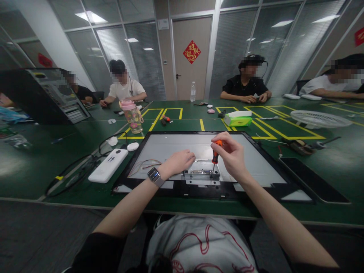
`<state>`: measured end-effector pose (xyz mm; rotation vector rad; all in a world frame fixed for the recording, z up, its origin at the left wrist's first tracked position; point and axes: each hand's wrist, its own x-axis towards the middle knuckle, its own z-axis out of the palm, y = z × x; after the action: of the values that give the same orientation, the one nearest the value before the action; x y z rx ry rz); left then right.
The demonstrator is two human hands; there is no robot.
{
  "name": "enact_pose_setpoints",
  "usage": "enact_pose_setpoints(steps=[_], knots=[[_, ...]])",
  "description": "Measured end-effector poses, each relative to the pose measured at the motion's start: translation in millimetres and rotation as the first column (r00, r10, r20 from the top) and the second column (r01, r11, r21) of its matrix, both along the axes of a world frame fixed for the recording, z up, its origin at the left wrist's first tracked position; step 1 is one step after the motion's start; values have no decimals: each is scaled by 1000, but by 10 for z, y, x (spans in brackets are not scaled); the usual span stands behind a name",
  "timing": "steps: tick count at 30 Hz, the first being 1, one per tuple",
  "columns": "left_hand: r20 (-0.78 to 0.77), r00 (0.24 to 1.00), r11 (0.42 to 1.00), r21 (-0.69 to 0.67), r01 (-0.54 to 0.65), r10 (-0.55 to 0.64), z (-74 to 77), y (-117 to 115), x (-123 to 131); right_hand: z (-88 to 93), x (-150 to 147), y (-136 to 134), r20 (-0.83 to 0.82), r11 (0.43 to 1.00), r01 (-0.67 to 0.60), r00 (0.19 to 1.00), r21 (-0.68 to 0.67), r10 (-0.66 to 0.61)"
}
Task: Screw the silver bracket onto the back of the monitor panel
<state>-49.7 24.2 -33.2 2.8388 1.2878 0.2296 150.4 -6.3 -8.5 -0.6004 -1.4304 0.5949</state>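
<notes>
An orange and black screwdriver (215,156) stands nearly upright in my right hand (231,153), the fingers closed round the top of its handle. Its shaft points down into the right end of a small metal bracket (202,176) near the front edge of a large flat display panel (170,146). My left hand (178,163) lies on the panel at the bracket's left end, fingers stretched to the right, with the fingertips by the bracket's rear edge. Thin coloured wires (148,163) run over the panel left of that hand. The screwdriver's tip is hard to make out inside the bracket.
Left of the panel are a white power bank (108,165), black cables (71,178) and a pink-lidded bottle (133,119). A black phone-like slab (309,178) lies at right. Behind are a green tissue pack (238,120) and a computer case (42,94). Several people sit around the table.
</notes>
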Motion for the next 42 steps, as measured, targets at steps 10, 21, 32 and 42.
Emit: enact_pose_setpoints(steps=[10,21,32,42], knots=[[2,1000,1000,-1,-1,1,-3,-7,-4,-41,28,25,-110,969,-220,972,-111,208],[-2,1000,1000,-2,-11,11,-22,10,4,15,6,15,-201,934,-300,944,-194,262],[0,1000,1000,18,-3,3,-38,15,2,16,15,19,-149,951,-233,967,-205,205],[6,1000,1000,3,-8,8,-33,13,2,3,22,38,-130,966,-167,981,-195,144]])
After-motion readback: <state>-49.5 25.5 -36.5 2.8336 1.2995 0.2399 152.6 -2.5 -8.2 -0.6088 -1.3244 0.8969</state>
